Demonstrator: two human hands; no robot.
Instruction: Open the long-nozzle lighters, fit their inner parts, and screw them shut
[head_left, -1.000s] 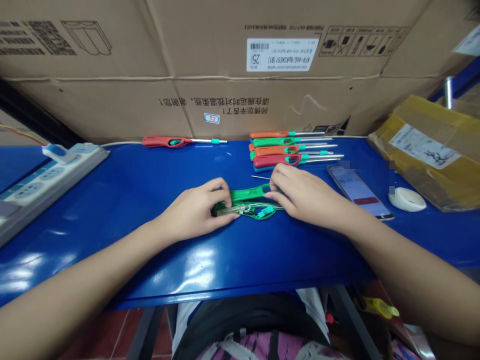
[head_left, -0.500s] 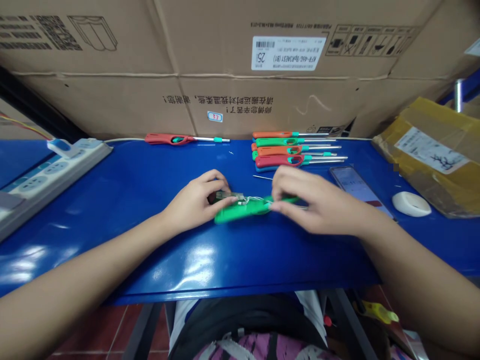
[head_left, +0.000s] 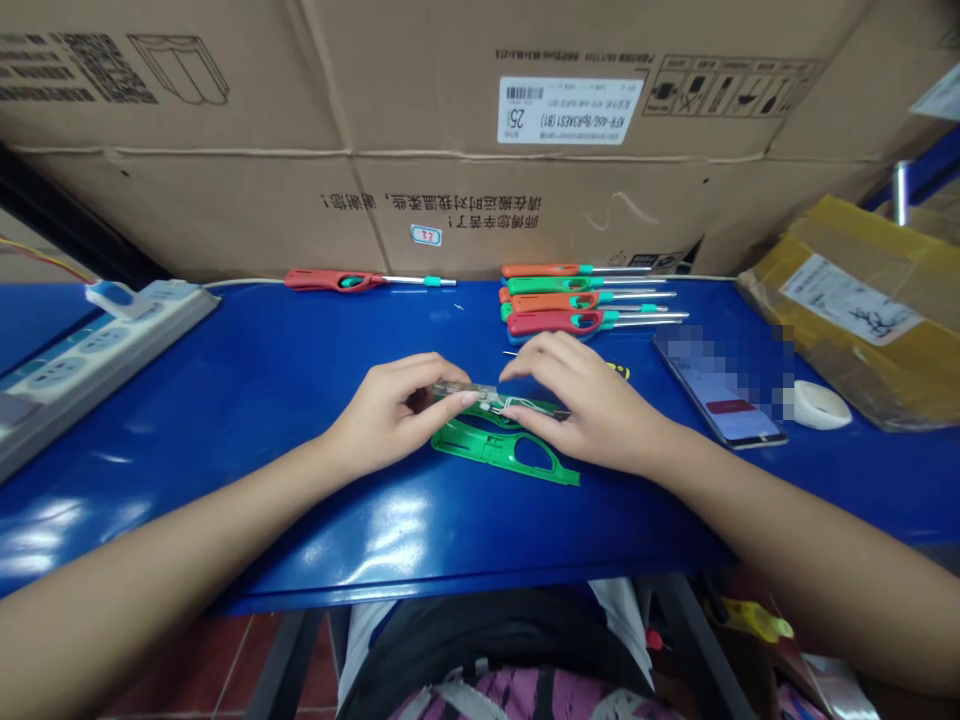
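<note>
A green plastic half-shell of a utility lighter lies flat on the blue table, just nearer me than both hands. My left hand grips the clear tube of the lighter's inner assembly between thumb and fingers. Thin wires run from that tube to my right hand, whose fingertips pinch the far end of the assembly. A second green piece shows beneath the wires, partly hidden by my right hand.
Several finished red, orange and green lighters lie at the back, with one more to their left. A power strip is at left; a phone, a white round object and a taped parcel are at right. Cardboard cartons stand behind.
The green shell has come away from the inner assembly and now lies open on the table, nearer me. My right hand has moved left, closer to my left hand.
</note>
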